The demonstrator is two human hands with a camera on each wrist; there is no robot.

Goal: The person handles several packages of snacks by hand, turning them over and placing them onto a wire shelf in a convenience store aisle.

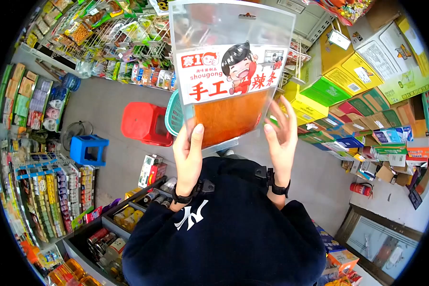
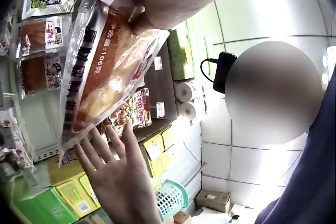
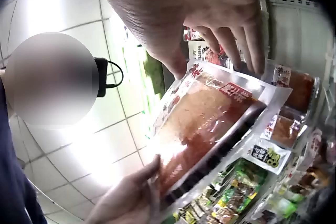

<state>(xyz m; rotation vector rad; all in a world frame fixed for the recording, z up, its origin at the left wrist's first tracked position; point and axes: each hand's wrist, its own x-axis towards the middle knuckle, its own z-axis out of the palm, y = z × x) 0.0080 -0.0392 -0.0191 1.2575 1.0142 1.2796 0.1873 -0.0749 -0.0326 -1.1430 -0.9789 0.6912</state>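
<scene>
Left hand (image 1: 188, 157) pinches the snack packet (image 1: 231, 71) by its lower edge; right hand (image 1: 281, 138) spread, fingers straight, beside it; likely risk: one-handed pinch lets the packet tip or slip.

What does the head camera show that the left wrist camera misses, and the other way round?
Only the head view shows the printed front of the packet, with its cartoon face, plus a red stool and a blue stool on the floor. Only the left wrist view shows paper rolls and white tiles. Both show the packet, the left hand gripping it, the open right hand at its edge and a green basket.
</scene>
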